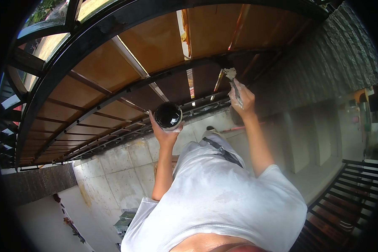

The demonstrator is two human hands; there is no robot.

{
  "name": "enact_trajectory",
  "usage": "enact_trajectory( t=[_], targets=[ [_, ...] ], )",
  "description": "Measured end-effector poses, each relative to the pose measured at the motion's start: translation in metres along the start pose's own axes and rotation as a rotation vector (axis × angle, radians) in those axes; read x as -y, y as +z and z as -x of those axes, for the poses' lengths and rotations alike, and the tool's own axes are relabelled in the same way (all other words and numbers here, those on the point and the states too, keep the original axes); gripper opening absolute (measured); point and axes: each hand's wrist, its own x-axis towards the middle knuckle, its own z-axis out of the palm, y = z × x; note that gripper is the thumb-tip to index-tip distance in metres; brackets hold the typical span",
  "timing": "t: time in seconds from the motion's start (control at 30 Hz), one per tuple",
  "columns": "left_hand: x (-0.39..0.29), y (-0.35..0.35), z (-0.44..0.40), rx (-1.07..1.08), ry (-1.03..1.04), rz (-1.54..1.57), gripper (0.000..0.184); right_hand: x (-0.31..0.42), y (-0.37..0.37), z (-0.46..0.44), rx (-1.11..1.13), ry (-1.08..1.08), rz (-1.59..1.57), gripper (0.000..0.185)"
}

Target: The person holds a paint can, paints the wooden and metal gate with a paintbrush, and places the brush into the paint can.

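Far left: black metal framework (33, 63) is running along the edge of the view, with brown panels (153, 38) lying between its thin cross bars. Below it, pale tiles (126, 185) are showing.

Left of centre: the left hand (165, 134) is curling around a round container (168, 126), partly closed, one digit reaching up its left side and the others wrapping toward its right side. The container's open mouth is facing the camera, showing glossy black liquid (166, 114); its depth axis is running roughly along the line of sight. The left forearm is extending forward from the shirt sleeve, almost straight up the view.

Centre: a white shirt (222, 197) with faint marks is filling the lower view; the container is sitting ahead of it.

Right of centre: the right hand (245, 100) is closing on the handle of a brush (235, 86), fingers bent, pale smears showing on the skin. The brush's long axis is slanting up and slightly left, its head pointing at a curved black bar (189, 64); contact cannot be told. The right forearm is reaching forward, leaning left toward the hand.

Far right: a ridged grey surface (344, 46) is standing above a slatted black railing (353, 189).
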Motion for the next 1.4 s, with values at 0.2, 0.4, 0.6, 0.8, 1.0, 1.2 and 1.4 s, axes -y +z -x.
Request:
enact_trajectory(
  t=[0.2, 0.4, 0.6, 0.8, 1.0, 1.2, 1.4],
  targets=[
    [-0.005, 0.006, 0.005, -0.015, -0.002, -0.044, 0.152, 0.029, 0.011, 0.004, 0.032, -0.142, -0.098, 0.044],
    [-0.021, 0.018, -0.003, -0.036, -0.011, -0.062, 0.152, 0.041, 0.033, -0.004, 0.089, -0.155, -0.193, 0.047],
    [-0.036, 0.038, -0.003, -0.069, -0.026, -0.097, 0.150, -0.017, -0.013, -0.008, -0.042, -0.049, -0.066, 0.043],
    [-0.049, 0.052, 0.002, -0.082, -0.063, -0.133, 0.147, -0.010, -0.019, -0.011, 0.002, -0.075, -0.187, 0.046],
    [-0.055, 0.059, 0.012, -0.102, -0.052, -0.142, 0.146, 0.003, -0.008, -0.021, 0.067, -0.039, -0.366, 0.045],
    [-0.059, 0.063, 0.017, -0.104, -0.055, -0.086, 0.146, -0.008, -0.018, -0.023, -0.013, 0.044, -0.352, 0.044],
    [-0.054, 0.064, 0.027, -0.137, -0.030, -0.106, 0.145, -0.006, -0.015, -0.020, 0.052, -0.051, -0.322, 0.046]
  ],
)
